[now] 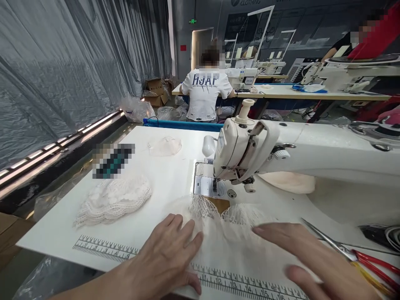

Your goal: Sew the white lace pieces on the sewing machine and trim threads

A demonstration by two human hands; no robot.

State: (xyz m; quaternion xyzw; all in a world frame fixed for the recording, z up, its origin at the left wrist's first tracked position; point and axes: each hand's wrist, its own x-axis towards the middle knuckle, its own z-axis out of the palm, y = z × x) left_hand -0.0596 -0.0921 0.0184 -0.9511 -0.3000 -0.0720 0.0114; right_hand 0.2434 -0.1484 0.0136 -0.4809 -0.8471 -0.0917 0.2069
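Observation:
A sheer white fabric piece with a lacy, fringed edge (237, 233) lies spread in front of the sewing machine (234, 150). Its lacy edge lies just short of the needle plate (204, 186) and presser foot (215, 185). My left hand (171, 250) rests on the left part of the fabric, fingers spread and pointing toward the machine. At the fabric's right side, my right hand (300, 246) is flat with fingers stretched out, its fingertips at the cloth; it is slightly blurred. The fabric's near part is hard to tell from the white tabletop.
A stack of white lace pieces (115, 198) lies on the left of the table. Beyond it are a small sheer scrap (165, 146) and a blurred-out dark object (114, 161). Red-handled scissors (346, 252) lie at right. A printed ruler (234, 285) runs along the front. A co-worker (206, 89) sits ahead.

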